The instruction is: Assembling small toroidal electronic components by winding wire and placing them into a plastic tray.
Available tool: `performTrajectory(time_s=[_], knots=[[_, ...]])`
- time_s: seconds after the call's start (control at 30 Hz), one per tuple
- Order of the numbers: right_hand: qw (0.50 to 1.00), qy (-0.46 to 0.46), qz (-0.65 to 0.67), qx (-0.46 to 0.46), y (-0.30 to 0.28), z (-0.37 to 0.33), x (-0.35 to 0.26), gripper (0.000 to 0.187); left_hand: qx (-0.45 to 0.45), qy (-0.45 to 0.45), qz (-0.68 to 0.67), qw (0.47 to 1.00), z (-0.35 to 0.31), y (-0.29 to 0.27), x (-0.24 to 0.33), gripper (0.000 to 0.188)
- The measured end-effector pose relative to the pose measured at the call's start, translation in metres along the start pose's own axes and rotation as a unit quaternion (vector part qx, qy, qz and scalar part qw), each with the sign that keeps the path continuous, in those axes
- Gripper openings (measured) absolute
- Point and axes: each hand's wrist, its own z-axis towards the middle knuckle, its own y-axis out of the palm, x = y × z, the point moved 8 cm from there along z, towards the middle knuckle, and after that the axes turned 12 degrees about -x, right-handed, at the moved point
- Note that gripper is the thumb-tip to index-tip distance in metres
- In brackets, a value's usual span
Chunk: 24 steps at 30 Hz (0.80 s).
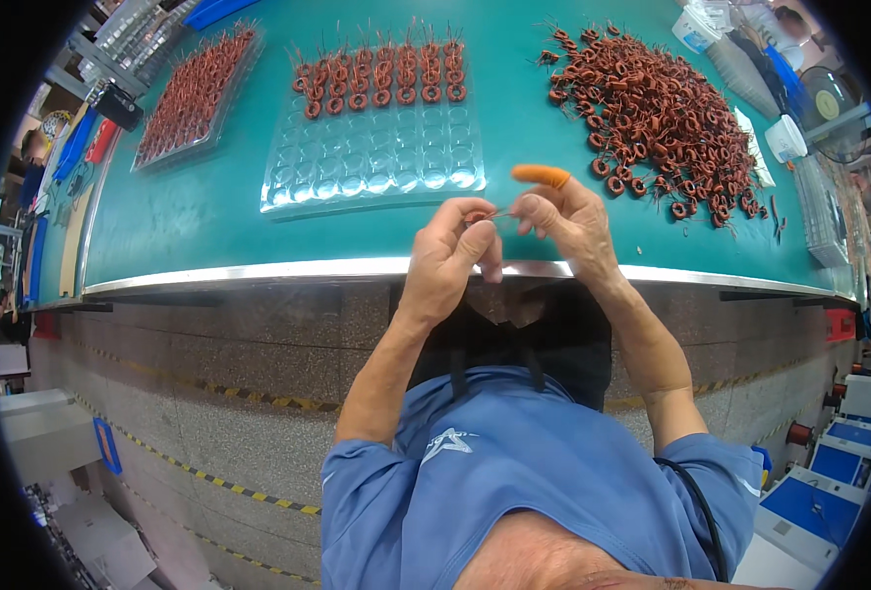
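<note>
A worker in a blue shirt (544,442) handles a wire-leaded red-brown coil (475,217) at the near edge of a green workbench (200,218). The left hand (447,254) grips the coil between thumb and fingers, close to the table's metal edge. The right hand (578,226) meets it from the other side, its thumb and fingers around the tip of a thin lead (498,212); whether they pinch the wire or only brush it, one cannot tell. An orange finger cover (542,175) tops the raised forefinger (the only covered finger in sight).

Beyond the hands lies a clear plastic tray (372,169), its far rows filled with standing coils and its near rows showing bare cups. A second tray (167,155), packed with coils, sits to the left, while a loose heap of coils (652,108) spreads to the right.

The step in hand looks like tending the coil's leads before it is set down. The next move, by that reading, calls for the left hand to keep the ring steady as the right works the wire, then a careful placement in an unfilled cup, leads upward like its neighbours'.
</note>
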Motion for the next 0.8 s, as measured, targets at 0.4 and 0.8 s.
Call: performTrajectory(time_s=[0.4,0.8], knots=[[0.997,0.029,0.074,-0.015,0.009,-0.015,-0.012,0.021,0.006,-0.024,0.05,0.998,0.002,0.012,0.008,0.024],[0.998,0.005,0.021,0.052,-0.003,-0.015,-0.016,0.026,0.043,0.012,-0.01,0.999,0.007,0.022,0.007,0.022]])
